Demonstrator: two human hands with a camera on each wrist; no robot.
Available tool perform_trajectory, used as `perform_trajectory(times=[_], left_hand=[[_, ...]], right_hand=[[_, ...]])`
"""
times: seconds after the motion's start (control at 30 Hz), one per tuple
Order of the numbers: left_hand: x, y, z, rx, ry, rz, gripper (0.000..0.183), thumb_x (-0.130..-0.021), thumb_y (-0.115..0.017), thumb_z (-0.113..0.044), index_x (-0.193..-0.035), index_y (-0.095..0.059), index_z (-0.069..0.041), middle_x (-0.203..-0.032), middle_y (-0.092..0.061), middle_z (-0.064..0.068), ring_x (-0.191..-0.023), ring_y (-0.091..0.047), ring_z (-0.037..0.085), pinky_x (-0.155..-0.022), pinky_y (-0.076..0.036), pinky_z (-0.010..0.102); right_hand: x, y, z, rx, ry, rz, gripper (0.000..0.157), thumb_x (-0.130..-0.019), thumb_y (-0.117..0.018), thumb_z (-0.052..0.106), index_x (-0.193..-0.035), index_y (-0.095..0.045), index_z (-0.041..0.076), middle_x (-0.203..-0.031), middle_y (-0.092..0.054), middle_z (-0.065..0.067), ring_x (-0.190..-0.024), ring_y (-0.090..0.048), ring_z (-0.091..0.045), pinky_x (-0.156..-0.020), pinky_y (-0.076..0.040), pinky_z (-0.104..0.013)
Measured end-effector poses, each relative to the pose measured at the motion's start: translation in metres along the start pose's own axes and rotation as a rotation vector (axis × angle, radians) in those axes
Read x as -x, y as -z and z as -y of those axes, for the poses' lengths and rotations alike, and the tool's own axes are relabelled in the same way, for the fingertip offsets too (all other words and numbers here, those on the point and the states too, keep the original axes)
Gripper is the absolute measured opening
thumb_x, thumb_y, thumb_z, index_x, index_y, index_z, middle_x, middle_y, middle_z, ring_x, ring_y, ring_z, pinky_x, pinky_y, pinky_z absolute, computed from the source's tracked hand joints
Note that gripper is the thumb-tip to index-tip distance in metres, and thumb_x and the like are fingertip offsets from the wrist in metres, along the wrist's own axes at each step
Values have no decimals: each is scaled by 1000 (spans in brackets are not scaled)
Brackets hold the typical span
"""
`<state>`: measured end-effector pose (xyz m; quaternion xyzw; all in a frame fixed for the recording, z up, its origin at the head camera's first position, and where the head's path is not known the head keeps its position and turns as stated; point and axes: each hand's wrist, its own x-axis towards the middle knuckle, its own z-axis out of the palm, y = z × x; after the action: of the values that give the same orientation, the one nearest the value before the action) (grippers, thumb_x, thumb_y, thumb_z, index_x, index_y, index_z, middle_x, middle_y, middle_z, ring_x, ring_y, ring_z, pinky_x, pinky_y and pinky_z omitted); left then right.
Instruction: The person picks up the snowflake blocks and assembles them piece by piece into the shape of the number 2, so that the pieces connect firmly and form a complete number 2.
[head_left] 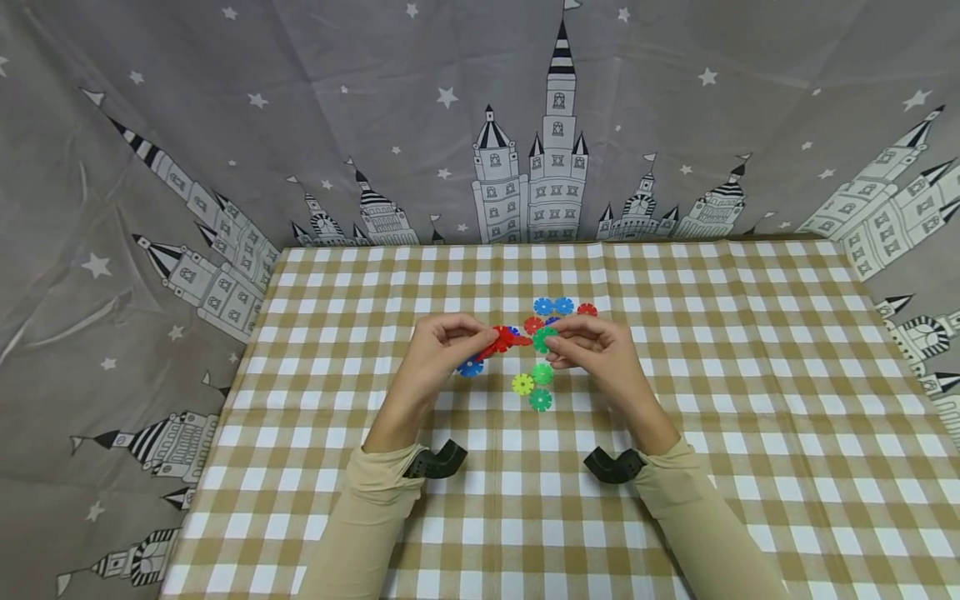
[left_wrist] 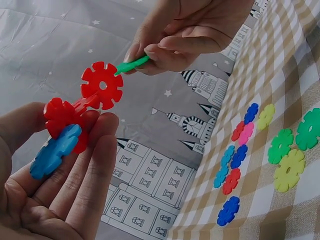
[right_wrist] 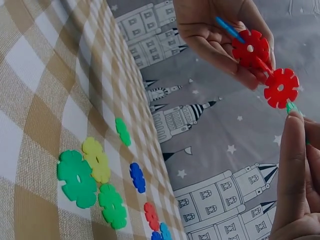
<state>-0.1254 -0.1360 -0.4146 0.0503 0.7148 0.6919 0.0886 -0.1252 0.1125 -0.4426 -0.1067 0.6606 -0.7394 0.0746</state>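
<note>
My left hand [head_left: 442, 346] holds a chain of slotted red flower-shaped plastic discs [left_wrist: 95, 92] joined at angles, with a blue disc [left_wrist: 55, 152] fitted at its near end. Between thumb and fingers my right hand [head_left: 600, 342] pinches a single green slotted disc [head_left: 543, 340]. In both wrist views the green disc's edge meets the rim of the outermost red disc [right_wrist: 290, 90]. Whether its slot is engaged there cannot be made out. Both hands are raised over the table.
On the checked tablecloth [head_left: 315, 500] lie loose discs: a yellow one [head_left: 517, 389] between green ones [head_left: 540, 406], and several blue [head_left: 564, 302], red [head_left: 587, 309] and pink ones [left_wrist: 246, 134] farther back. A grey castle-print curtain [head_left: 375, 100] hangs behind the table.
</note>
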Motion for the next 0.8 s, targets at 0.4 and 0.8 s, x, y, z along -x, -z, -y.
perform_trajectory(times=[0.4,0.8], left_hand=[[0,1,1,13,-15,6,20,-95,-74,-8,-100,-73,11,-83,-77,-7,-74,-69,9,-64,-55,20],[1,-2,-1,-35,45,75,16,-90,-79,-9,-100,-76,4,-87,-79,1,-78,-75,16,-70,-61,26]], right_hand=[[1,-7,3,-50,-31,21,13,-94,-69,-5,-105,-62,-4,-86,-76,2,-77,-78,-13,-70,-66,-33],[3,-7,4,40,-84,-8,24,-95,-71,0,-113,-65,-14,-90,-80,5,-79,-80,-16,-74,-66,-32]])
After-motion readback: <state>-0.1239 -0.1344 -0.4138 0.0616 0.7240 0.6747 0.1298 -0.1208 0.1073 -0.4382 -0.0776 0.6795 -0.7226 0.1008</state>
